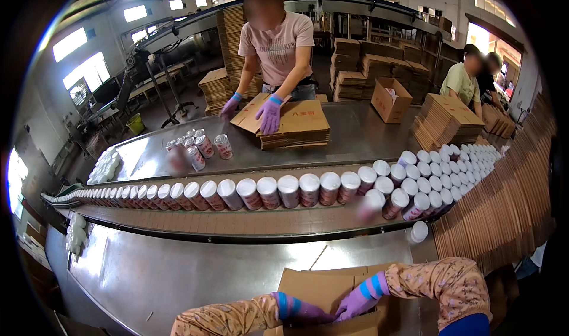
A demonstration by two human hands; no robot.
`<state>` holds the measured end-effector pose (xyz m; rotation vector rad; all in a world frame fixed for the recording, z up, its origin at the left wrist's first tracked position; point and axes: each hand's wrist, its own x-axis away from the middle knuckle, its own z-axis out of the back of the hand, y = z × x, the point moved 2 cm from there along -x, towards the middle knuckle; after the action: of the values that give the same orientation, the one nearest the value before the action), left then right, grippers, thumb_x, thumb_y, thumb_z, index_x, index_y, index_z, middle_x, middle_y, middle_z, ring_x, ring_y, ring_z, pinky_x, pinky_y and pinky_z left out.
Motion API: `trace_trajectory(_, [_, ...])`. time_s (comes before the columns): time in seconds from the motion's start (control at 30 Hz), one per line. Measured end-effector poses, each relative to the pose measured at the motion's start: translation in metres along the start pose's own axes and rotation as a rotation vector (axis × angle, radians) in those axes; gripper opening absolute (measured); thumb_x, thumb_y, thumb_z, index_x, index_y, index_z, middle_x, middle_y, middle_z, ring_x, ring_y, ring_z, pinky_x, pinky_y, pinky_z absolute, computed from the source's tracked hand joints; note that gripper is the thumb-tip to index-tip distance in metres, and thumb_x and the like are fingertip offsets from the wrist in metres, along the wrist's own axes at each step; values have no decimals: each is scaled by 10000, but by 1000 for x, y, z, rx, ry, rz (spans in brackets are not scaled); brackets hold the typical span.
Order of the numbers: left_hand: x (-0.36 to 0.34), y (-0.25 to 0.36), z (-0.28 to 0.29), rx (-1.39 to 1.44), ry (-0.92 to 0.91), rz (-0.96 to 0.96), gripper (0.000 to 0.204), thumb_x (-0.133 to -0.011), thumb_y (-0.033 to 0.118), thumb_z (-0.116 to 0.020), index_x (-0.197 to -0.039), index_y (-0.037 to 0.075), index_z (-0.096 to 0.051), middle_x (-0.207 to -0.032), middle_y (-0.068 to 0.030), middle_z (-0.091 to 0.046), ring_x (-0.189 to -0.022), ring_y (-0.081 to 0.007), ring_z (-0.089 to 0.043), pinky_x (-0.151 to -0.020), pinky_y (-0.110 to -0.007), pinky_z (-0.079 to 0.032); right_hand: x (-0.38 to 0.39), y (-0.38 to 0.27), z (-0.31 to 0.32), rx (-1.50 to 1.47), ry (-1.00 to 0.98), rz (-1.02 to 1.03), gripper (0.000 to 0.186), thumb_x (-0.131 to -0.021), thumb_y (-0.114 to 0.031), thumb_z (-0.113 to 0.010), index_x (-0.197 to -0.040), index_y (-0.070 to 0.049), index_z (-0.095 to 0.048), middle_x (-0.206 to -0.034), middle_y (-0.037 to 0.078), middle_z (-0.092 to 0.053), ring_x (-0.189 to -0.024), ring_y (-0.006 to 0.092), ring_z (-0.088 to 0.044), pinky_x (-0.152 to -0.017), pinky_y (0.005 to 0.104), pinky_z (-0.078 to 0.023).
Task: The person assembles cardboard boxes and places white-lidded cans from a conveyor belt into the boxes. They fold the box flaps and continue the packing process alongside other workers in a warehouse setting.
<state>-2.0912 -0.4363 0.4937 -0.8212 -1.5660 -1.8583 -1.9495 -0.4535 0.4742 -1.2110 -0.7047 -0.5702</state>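
An opened cardboard box (314,284) is in front of me at the lower edge, its flaps spread. My left hand (301,310), in a purple glove with blue tape at the wrist, reaches into it from the left; its fingers are mostly hidden behind the cardboard. From the right, my right hand (357,299), gloved alike, reaches down with bent fingers closed against the box's inner cardboard. The fingertips of both hands come close together. I see no can in either hand.
White-lidded cans (309,188) line a conveyor (267,220) beyond the steel table (172,271), bunching at right. One can (419,232) stands nearer me. Stacked flat cartons (498,200) rise at right. Across, a person (278,45) handles flat cartons (296,125) beside loose cans (198,149).
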Motion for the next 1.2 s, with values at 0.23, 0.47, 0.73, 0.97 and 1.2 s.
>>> trace_trajectory(0.23, [-34,-17,218,-1042,1416,67,867,-705,423,-592,-1374,19,-215,-1380,-163,-311,-1315,-306,-240,-1078,-519,-58,46,60,206,824,1385,-595,1058,-567,-688,-623,-1385,-141,-234,-1438,130,-204,-1293,415,-174,-1003,578,-214])
trace_trajectory(0.47, [-69,-10,212,-933,1226,-55,712,-686,388,-625,-1269,61,-381,-1167,-155,-457,-1126,-319,-408,-974,-491,-285,37,104,189,829,1138,-728,848,-640,-642,-612,-1267,-112,-400,-1048,87,-568,-950,226,-527,-782,395,-390])
trace_trajectory(0.73, [-4,-44,28,-643,619,-59,668,-757,485,-553,-1277,90,-414,-1133,-176,-506,-1096,-337,-476,-926,-423,-385,8,2,17,504,849,-309,704,-727,-626,-512,-1158,-71,-469,-895,123,-608,-819,253,-590,-717,400,-439])
trace_trajectory(0.97, [-40,-51,31,275,403,-225,456,-904,407,-395,-1230,99,-475,-1196,-96,-490,-1100,-207,-464,-952,-295,-347,-28,18,9,101,306,-50,607,-833,-537,-433,-1154,-32,-528,-1004,167,-626,-936,318,-577,-837,400,-434])
trace_trajectory(1.2, [9,-85,-9,625,803,-431,461,-899,443,-391,-1182,94,-494,-1138,-101,-513,-1035,-209,-492,-871,-309,-381,-15,14,-20,-284,455,-88,414,-885,-399,-457,-1151,-101,-566,-1086,54,-602,-975,179,-543,-852,329,-431])
